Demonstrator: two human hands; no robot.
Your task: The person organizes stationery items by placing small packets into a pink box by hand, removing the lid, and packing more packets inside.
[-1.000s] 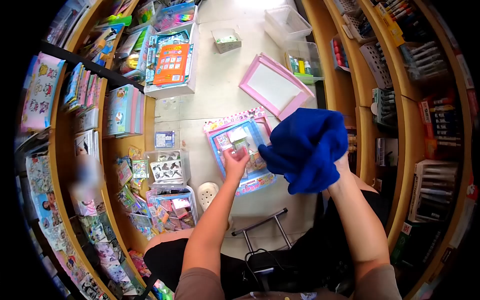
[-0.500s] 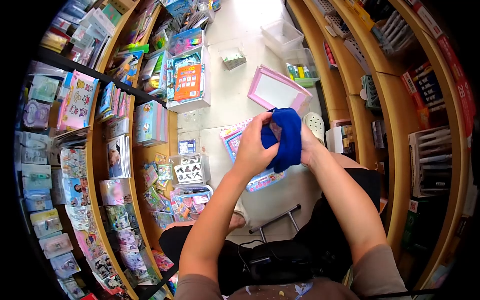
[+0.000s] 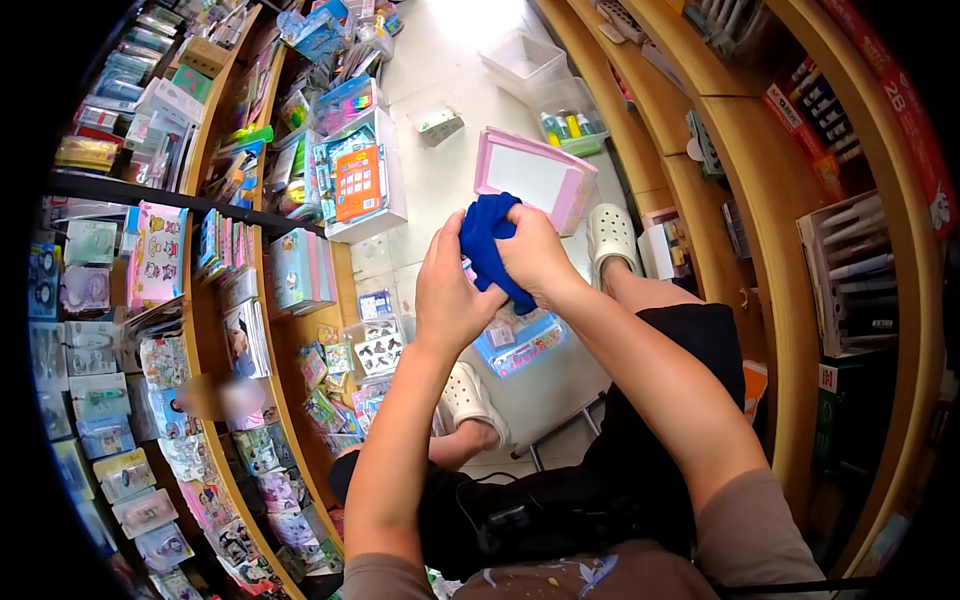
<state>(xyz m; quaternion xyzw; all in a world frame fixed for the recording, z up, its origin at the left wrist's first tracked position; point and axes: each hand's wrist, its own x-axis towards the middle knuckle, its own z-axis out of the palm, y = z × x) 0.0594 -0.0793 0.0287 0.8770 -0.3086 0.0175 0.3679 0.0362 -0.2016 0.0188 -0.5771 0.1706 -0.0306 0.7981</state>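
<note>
A bunched dark blue cloth is between my two hands, above the floor in the middle of the view. My left hand grips its left side, with the thumb toward the lower end. On the other side my right hand is closed on the cloth, its fingers pressed into the folds. Whether anything is wrapped inside the cloth cannot be seen. Below the hands lies a blue and pink printed package. Just beyond them is a pink-framed white board or box lid on the floor.
Wooden shelves with pens and boxes rise on the right. Stocked shelves of stationery line the left. A white bin of books, clear plastic tubs and a small open box stand on the floor. My clogs flank the package.
My right hand has come round from the cloth's right side to its top and front. The cloth is more bunched. The view has shifted slightly, and the hands appear further left.
</note>
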